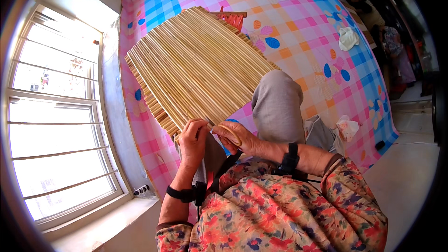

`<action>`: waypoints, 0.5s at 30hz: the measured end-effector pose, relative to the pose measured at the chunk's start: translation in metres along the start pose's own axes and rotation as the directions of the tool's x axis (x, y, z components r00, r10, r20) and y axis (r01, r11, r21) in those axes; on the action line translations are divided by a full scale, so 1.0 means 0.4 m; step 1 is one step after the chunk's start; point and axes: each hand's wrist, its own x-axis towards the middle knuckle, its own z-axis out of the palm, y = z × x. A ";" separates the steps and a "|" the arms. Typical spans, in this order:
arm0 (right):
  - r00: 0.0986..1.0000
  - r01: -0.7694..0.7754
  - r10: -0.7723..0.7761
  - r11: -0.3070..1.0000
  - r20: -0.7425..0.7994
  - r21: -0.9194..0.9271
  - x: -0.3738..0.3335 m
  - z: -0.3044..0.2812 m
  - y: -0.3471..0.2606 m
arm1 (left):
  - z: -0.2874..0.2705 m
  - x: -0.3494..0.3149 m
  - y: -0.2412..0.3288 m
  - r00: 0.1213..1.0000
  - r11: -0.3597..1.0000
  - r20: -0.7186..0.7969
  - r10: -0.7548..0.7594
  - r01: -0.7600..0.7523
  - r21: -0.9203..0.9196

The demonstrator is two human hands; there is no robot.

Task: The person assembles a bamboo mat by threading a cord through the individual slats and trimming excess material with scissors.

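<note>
A large mat of straight, tan reed-like sticks lies in front of me, its near corner reaching my hands. At that corner my left hand is closed, thumb and fingers pinched together; whatever is between them is too small to make out. Close beside it, my right hand grips scissors by their yellowish loop handle. The blades are small and mostly hidden between the two hands. Each wrist wears a black band. My bent knee in grey trousers rises against the mat's right edge.
A checked, flowered floor sheet lies under the mat. Behind the mat stands a small red-seated stool. A white cloth and a crumpled plastic bag lie to the right. A barred window is on the left. Another person is at far right.
</note>
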 end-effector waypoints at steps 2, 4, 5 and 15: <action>1.000 0.011 -0.011 1.000 -0.006 0.008 0.004 -0.001 0.008 | -0.002 -0.002 -0.001 1.000 0.999 0.001 -0.016 0.016 -0.032; 0.999 0.003 -0.002 1.000 -0.036 0.023 0.005 0.000 0.009 | -0.008 -0.010 -0.006 0.999 0.996 0.004 -0.042 0.042 -0.074; 0.999 0.000 0.002 1.000 -0.052 0.028 0.004 -0.003 0.011 | -0.010 -0.014 -0.008 0.997 0.992 -0.011 -0.072 0.071 -0.104; 0.932 0.135 -0.068 0.977 -0.356 0.167 -0.026 -0.074 0.063 | -0.073 -0.077 -0.018 0.983 0.910 0.075 0.169 -0.185 0.371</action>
